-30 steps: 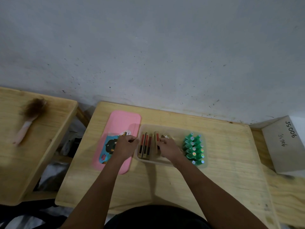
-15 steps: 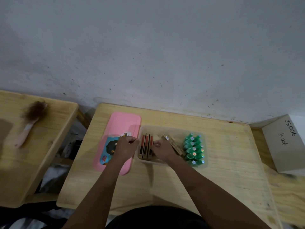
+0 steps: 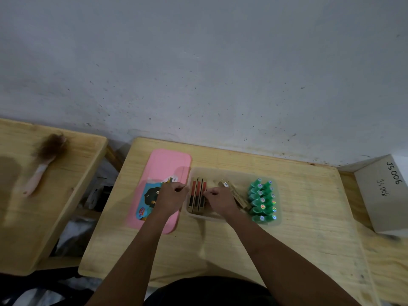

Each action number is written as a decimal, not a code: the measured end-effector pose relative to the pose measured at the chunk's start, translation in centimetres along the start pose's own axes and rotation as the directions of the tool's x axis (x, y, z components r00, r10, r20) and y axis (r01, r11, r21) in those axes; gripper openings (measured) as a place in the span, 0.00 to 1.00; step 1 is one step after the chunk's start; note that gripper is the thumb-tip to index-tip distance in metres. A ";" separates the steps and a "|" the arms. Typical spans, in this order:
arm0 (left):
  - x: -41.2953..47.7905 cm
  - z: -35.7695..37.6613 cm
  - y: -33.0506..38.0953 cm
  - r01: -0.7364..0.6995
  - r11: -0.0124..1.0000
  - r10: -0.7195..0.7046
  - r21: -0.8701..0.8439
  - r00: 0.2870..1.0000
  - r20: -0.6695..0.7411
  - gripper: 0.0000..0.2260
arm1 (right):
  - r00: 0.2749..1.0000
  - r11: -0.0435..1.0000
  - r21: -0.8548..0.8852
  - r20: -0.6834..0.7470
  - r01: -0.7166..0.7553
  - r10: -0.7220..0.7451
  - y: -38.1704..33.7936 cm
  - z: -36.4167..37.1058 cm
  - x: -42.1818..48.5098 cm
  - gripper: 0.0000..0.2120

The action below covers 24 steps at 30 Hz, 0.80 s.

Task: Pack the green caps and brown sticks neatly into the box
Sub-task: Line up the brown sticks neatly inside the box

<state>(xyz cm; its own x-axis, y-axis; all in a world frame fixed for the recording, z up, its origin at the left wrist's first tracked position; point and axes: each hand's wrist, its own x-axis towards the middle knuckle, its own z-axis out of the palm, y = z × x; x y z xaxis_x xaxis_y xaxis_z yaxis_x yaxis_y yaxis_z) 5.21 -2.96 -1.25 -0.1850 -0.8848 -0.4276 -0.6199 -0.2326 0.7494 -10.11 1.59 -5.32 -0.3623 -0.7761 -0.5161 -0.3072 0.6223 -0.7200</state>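
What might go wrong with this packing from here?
The upright sticks stand on edge at the left end of the box, with the right hand against them; they may topple if it leaves. The tilted sticks lie loose beside the green caps, so straightening them might knock the neat cap rows. The left hand grips another stick over the pink lid; squeezing it in could upset the row.

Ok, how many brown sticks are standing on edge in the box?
3 brown sticks, side by side at the box's left end, between left hand and right hand. Others lean beside the green caps, partly hidden.
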 end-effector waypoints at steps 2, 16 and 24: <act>0.0 0.0 0.0 0.000 1.000 0.000 0.001 1.000 0.001 0.10 | 0.999 0.998 0.046 0.026 -0.038 0.036 0.2 -0.2 0.1 0.12; 0.1 0.0 -0.3 -0.004 0.998 0.004 -0.055 1.000 0.000 0.08 | 0.957 0.930 -0.362 -0.244 0.059 -0.156 -0.3 -3.3 -1.3 0.13; -0.1 0.0 -0.2 -0.013 0.999 0.014 -0.052 1.000 0.010 0.08 | 0.966 0.707 -0.707 -0.171 0.016 -0.193 1.6 -5.4 -0.6 0.12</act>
<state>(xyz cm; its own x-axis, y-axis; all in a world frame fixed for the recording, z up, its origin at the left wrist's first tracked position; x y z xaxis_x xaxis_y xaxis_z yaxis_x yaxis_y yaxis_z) 5.36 -2.85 -1.33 -0.2013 -0.8839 -0.4222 -0.5769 -0.2414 0.7804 -15.16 3.59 -3.68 -0.4411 -0.8526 -0.2802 -0.8452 0.4996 -0.1899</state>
